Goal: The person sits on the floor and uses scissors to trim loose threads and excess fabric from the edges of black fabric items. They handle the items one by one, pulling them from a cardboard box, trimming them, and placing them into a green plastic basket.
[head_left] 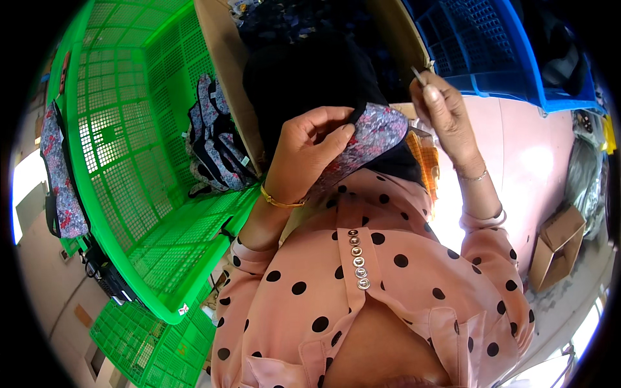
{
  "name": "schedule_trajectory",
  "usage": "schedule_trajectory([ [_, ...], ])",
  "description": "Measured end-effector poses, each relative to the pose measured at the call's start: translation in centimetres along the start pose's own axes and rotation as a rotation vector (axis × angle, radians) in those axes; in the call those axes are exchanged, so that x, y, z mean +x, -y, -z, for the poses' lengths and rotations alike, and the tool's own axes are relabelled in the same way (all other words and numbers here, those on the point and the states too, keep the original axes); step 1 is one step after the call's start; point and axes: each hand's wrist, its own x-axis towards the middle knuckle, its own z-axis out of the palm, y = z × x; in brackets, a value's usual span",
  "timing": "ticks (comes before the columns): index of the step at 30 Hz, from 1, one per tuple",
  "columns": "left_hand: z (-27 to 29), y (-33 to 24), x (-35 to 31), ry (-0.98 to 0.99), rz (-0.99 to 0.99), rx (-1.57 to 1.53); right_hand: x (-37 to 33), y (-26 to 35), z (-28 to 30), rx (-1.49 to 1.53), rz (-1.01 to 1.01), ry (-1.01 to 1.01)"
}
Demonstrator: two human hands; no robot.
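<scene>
My left hand (305, 149) is closed on a floral fabric piece (378, 131), grey with pink and red flowers and black edging. Thumb and fingers pinch it at the black edge, and part of it is hidden behind the hand. Black cloth (310, 81) lies under and beyond it. To the right, apart from the fabric, my right hand (447, 116) is raised and grips a slim metal tool (418, 76). Only its narrow tip shows above the thumb; the fist hides the rest, so its kind is unclear.
A green plastic crate (123, 187) on the left holds several similar floral pieces (217, 145); another floral piece (61, 171) hangs outside it. A cardboard box (226, 64) with dark contents stands ahead. At the right are a blue crate (527, 58) and a small open carton (557, 249).
</scene>
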Motion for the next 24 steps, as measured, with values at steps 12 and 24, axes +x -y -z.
schedule_trajectory([
  [12, -1.1, -3.1, -2.9, 0.254, 0.005, 0.108, 0.4, 0.0, -2.5, 0.435, -0.087, 0.692],
  [24, 3.7, -0.4, -3.7, 0.537, 0.023, 0.630, -1.0, 0.1, -6.2, 0.092, -0.088, 0.612],
])
